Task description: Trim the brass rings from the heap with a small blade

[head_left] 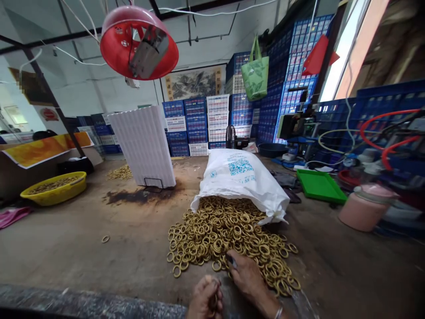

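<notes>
Over to the worktop [139, 257], straight to the heap of brass-coloured rings [215, 241]: spilled in front of the white sack [239, 177], partly under the lip of its mouth. Right hand [245, 274] down at the heap's near edge, in front of the sack, fingertips right among the rings; grip half hidden there, so cannot tell whether apart or together. Left hand [203, 296] farther out in front of the sack, grip curled in together; cannot tell about a ring inside. Well off to the left of the sack, one lone ring [103, 242], lying flat. Handling, by the look: light, stiff, smooth, perhaps slippery, hardly fragile singly; heavy and prone to slide en masse. Best to pinch across the rim, or hook through the hole.
</notes>
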`<state>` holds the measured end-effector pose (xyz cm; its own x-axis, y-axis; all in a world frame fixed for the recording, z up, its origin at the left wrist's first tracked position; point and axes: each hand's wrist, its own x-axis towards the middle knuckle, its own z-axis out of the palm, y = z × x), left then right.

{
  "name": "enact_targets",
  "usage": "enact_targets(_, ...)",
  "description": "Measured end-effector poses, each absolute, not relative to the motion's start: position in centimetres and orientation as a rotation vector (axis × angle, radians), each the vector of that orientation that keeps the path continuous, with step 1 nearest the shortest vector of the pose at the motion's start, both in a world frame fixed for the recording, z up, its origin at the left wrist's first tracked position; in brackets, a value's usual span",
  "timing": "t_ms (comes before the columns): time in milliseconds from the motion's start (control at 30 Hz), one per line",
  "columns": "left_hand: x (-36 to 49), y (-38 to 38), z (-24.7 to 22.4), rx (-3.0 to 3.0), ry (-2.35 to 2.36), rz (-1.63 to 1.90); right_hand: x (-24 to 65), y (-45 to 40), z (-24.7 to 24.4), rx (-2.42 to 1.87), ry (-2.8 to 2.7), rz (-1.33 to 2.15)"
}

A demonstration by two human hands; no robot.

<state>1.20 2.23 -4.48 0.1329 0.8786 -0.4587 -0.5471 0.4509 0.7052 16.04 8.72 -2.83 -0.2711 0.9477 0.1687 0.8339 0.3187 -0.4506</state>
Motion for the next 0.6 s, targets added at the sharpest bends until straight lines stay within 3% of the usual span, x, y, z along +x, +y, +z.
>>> enact_targets(100,1.5,2.3,-3.4,0.553,1.043,1.148,15.5,8.7,-2.3,-1.524,-2.137,0.493)
enact_targets(300,1.6,1.7,-0.9,0.958,1.263,1.226,15.1,8.6,-1.2,-1.359,-1.764,1.026)
enact_targets(600,2.4,1.7,-1.4,1.183,1.302,1.216,15.2,6.7,-0.7,-1.370,-1.320,1.588)
